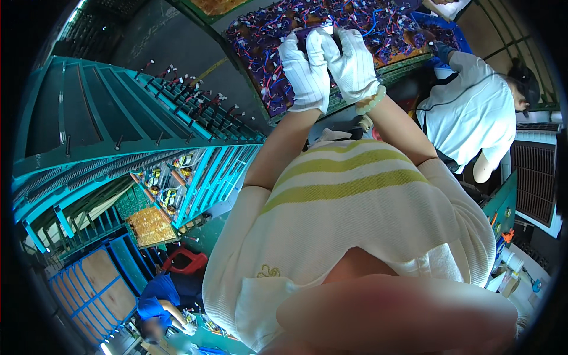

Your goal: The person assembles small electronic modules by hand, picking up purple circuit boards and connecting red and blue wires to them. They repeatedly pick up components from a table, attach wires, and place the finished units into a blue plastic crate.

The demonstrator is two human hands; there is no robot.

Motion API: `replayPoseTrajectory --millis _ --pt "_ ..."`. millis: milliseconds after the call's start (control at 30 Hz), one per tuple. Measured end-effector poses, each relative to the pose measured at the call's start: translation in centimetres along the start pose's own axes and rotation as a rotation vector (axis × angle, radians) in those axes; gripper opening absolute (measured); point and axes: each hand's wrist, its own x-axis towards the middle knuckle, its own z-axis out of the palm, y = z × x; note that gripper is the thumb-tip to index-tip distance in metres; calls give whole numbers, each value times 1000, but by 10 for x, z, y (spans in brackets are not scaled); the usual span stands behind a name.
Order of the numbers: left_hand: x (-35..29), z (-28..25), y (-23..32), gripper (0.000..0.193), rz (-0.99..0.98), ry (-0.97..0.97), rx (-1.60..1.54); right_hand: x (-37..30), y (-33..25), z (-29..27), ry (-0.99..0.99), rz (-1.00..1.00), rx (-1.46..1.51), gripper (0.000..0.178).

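Both my hands wear white striped work gloves and are side by side over a wide spread of purple packs (254,44) with red and blue wires and small white connectors. Between my fingertips is one dark purple pack (304,33), with a pale end near the top. My left hand (305,74) curls its fingers on the pack's left part. My right hand (351,65) is closed at its right part, touching the left hand. The gloves hide most of the pack. A pale green bead bracelet (373,100) circles my right wrist.
At the left stands a long teal rack (89,145) with wired parts along its edge. A person in a white shirt (473,109) bends at the right, near a blue bin (463,42). Lower left, a person in blue (158,296) works near a red chair (184,260).
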Motion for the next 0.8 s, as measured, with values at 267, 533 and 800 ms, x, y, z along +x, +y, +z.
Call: replayPoseTrajectory --millis 267,533,800 --pt "-2 -4 21 38 -190 90 -33 14 8 -14 138 -139 202 14" --pt "-3 -6 25 28 -343 -39 -353 3 45 -24 66 -270 63 35" --pt "-5 -3 31 26 -275 -133 -297 -8 56 -37 -57 -198 202 57"
